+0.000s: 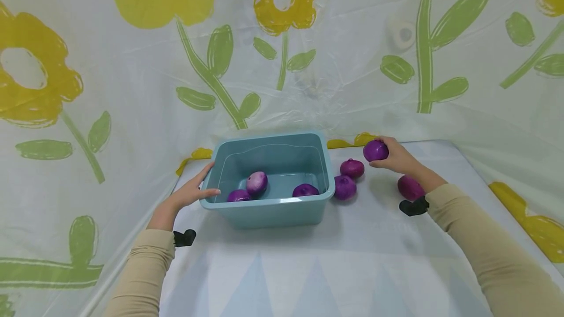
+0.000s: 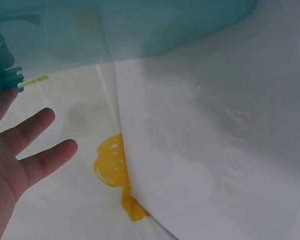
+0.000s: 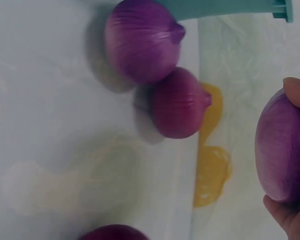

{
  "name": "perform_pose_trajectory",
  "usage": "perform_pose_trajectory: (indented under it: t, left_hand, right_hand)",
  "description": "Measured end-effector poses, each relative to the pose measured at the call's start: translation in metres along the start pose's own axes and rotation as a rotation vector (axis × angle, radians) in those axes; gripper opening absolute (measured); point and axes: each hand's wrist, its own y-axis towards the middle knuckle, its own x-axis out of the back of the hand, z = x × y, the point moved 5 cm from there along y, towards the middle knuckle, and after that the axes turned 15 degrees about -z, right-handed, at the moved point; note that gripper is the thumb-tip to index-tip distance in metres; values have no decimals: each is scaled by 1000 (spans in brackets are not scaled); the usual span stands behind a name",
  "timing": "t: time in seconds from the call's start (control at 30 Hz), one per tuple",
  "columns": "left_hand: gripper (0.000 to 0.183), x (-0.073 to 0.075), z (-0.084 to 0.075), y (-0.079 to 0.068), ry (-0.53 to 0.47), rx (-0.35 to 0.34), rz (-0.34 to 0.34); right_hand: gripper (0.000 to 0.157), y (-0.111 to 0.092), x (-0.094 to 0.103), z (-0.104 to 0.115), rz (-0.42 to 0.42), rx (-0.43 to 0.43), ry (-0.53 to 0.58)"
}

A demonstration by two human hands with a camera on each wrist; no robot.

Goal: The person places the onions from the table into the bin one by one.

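Observation:
My right hand holds a purple onion above the table, thumb and fingers on opposite sides of it. In the right wrist view, that onion appears at the right edge between the fingertips. My left hand rests at the left rim of a blue-green plastic bin, its thumb over the rim. The left wrist view shows its fingers straight and spread below the bin's side. Inside the bin lie a paler purple onion, another onion at front left and one at front right.
Two onions sit right of the bin: a round one beside its wall and a redder one behind that. Another onion lies under the right forearm, partly hidden. A flowered curtain hangs behind the white table.

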Motion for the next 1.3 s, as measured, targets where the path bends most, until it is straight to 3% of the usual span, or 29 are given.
perform_pose_trajectory:
  t: [0.37, 0.6, 0.93, 1.3]
  left_hand:
    - [99, -1, 0, 0, -4, 2, 7]
    - [99, -1, 2, 1, 5, 9, 5]
    - [98, -1, 2, 0, 1, -2, 0]
    - [98, 0, 3, 1, 2, -8, -4]
  right_hand:
    - [75, 26, 12, 48, -9, 72, -23]
    - [76, 39, 8, 72, -18, 115, -41]
    - [75, 53, -16, 117, 17, 178, -15]
    - [78, 56, -53, 162, 113, 246, -11]
